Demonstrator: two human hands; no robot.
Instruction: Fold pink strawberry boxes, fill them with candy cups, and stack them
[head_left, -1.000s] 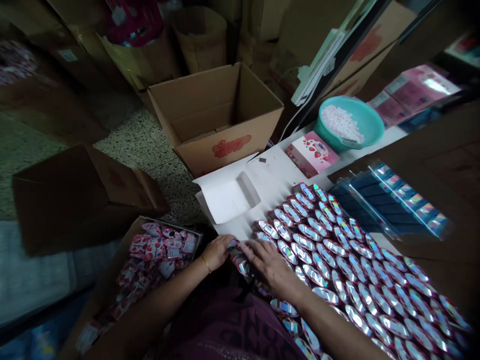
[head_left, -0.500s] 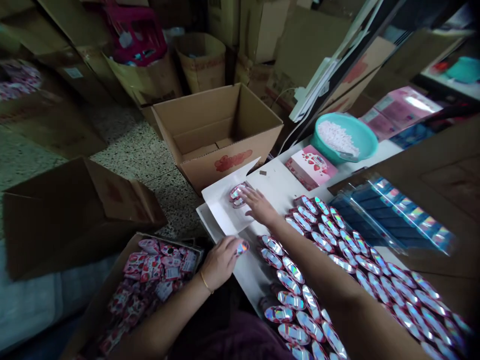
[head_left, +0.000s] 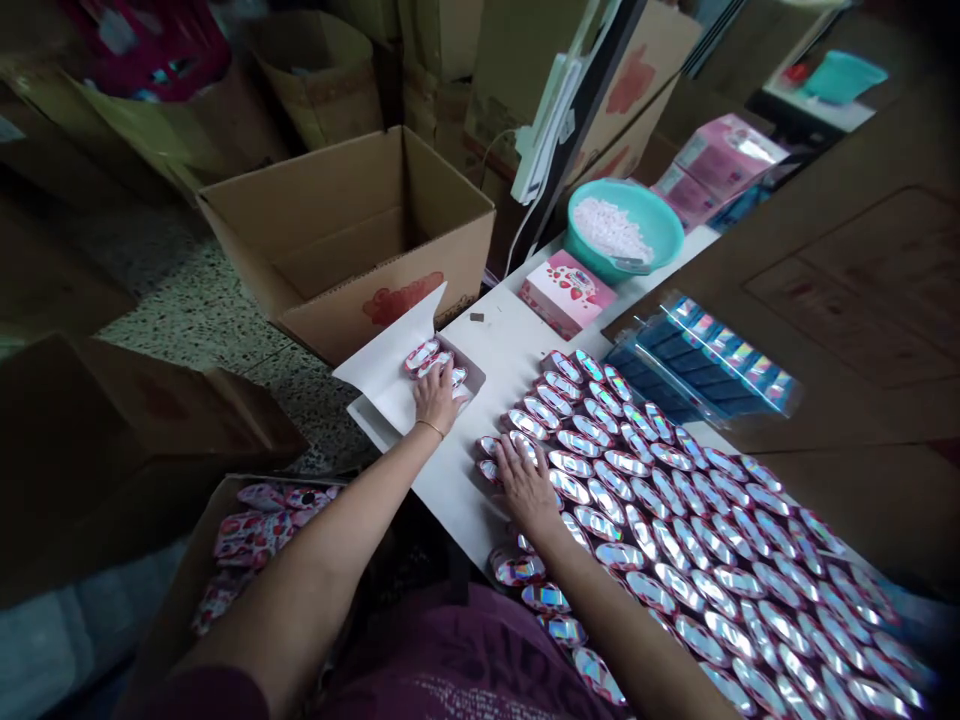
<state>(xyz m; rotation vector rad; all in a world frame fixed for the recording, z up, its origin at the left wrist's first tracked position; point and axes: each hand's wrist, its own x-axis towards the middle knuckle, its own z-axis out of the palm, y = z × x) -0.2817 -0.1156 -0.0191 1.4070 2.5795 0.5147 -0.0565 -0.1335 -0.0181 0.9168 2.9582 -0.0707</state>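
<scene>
My left hand (head_left: 437,398) reaches into an open white carton (head_left: 386,385), its fingers bent around a small oval-topped pack (head_left: 458,377) with a shiny silver top and red edge. Similar packs (head_left: 421,354) lie beside it in the carton. My right hand (head_left: 529,488) rests over the near-left end of a dense group of the same upright packs (head_left: 634,462), fingers spread and touching their tops. What lies beneath its palm is hidden.
A large open cardboard box (head_left: 352,290) stands beyond the white table (head_left: 457,500). At the back are a pink strawberry box (head_left: 566,292) and a turquoise bowl (head_left: 664,235) of small white pieces. Blue packs in clear plastic (head_left: 697,360) lie right. Pink packs (head_left: 251,535) fill a carton at lower left.
My left hand has moved from the table edge into the white carton with its pack. My right hand has left the carton and come back to the standing packs. The view has shifted right.
</scene>
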